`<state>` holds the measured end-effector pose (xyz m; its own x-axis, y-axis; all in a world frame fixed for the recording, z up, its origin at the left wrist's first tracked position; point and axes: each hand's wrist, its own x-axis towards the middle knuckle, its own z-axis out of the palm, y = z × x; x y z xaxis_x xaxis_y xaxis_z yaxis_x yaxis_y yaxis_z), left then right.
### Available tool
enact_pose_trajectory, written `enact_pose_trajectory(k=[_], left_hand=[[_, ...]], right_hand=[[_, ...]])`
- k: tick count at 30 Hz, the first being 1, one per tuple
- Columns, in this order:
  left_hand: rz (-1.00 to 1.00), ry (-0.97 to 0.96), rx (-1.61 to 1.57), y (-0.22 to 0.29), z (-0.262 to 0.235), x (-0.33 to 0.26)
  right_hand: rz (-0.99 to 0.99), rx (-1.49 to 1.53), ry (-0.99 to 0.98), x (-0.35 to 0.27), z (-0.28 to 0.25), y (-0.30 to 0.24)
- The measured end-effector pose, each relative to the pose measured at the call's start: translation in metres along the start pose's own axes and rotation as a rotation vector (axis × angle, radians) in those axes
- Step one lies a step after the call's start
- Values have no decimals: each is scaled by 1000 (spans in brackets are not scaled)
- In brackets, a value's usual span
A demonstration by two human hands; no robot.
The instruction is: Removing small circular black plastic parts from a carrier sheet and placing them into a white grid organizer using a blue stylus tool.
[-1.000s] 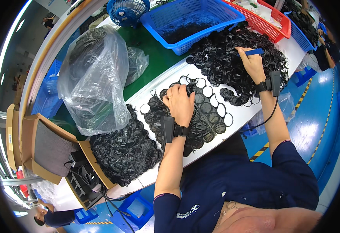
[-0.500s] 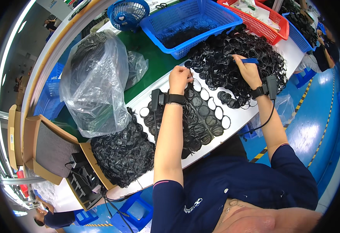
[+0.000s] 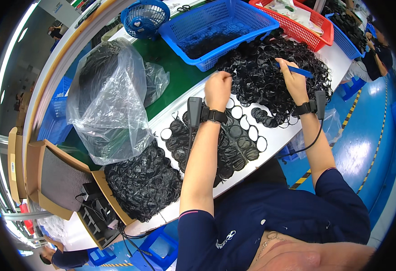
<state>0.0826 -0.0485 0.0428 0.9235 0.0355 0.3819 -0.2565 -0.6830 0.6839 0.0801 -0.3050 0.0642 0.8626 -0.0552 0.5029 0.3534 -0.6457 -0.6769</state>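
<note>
My right hand (image 3: 293,82) is closed round a slim blue tool (image 3: 301,72) with a flat handle, over the near part of a large heap of thin black rings (image 3: 263,61). Its exact kind I cannot tell. My left hand (image 3: 218,91) hovers at the heap's left edge with fingers pinched together; whatever they hold, if anything, is hidden. Below my left forearm, black rings (image 3: 236,143) lie in overlapping rows on the white table (image 3: 275,135). Through some rings along the row's edge the white surface shows. Each wrist wears a black strap with a small device.
A blue basket (image 3: 252,26) with black pieces stands behind the heap, beside a red basket (image 3: 327,36) and a blue fan (image 3: 144,20). To the left are a clear plastic bag (image 3: 112,108), another black heap (image 3: 141,180) and an open cardboard box (image 3: 55,174). Co-workers sit farther off.
My left hand has moved right and slightly nearer, away from the top of the ring rows. My right hand has turned a little, and the blue tool now tilts down to the right.
</note>
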Motion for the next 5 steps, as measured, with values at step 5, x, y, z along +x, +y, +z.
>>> enact_pose_trajectory(k=[5], left_hand=[[145,-334,-99,38,22,-11]], right_hand=[[335,508,-175,-17,-1,-23]])
